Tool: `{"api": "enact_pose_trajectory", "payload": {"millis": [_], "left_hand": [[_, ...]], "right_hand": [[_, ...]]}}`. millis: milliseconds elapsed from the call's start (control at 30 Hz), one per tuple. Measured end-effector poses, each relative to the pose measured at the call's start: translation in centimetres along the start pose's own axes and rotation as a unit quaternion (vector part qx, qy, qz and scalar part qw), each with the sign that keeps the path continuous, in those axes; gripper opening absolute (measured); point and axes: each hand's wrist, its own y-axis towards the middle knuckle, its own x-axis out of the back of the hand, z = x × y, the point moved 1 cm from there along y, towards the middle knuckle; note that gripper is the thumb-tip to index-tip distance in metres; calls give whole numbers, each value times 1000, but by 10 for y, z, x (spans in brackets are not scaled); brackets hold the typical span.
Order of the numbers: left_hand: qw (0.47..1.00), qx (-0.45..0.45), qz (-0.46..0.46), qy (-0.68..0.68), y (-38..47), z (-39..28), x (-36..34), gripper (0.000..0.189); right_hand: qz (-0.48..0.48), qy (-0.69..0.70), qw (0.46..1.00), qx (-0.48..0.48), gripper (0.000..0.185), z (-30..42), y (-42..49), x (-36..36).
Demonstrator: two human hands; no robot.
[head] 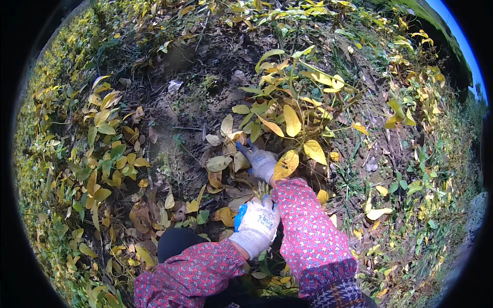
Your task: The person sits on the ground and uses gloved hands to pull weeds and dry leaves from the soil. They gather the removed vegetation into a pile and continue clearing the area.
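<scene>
Both my hands wear pale knit work gloves with blue coating, below floral sleeve covers. My left hand [258, 223] is closed around a small bunch of plant stems and pods [262, 189], low in the middle of the view. Farther forward, my right hand [261, 161] reaches to the base of a leafy, yellowing bean plant [292, 121], its fingers pointing left among dry leaves [218, 163]. A yellow leaf [286, 164] hangs over its wrist. Whether the right fingers grip anything cannot be made out.
Bare soil with twigs and fallen leaves [185, 134] lies ahead and to the left. Rows of yellowing plants [102, 184] stand at left and more plants [423, 184] at right. My dark-clothed knee [179, 241] is beside my left forearm. Grass tufts [348, 184] grow at right.
</scene>
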Motion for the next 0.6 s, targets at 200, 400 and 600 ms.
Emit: {"api": "enact_pose_trajectory", "payload": {"millis": [200,400,600], "left_hand": [[991,-17,-131,-17,3,10,14,51],[917,-108,-372,-97,14,11,40,55],[875,-138,-448,-121,23,4,59,57]], "right_hand": [[-46,27,993,108,24,-80,-85,-22],[-23,80,996,19,45,-106,-258,36],[-205,-32,971,-122,111,-86,-220,121]]}}
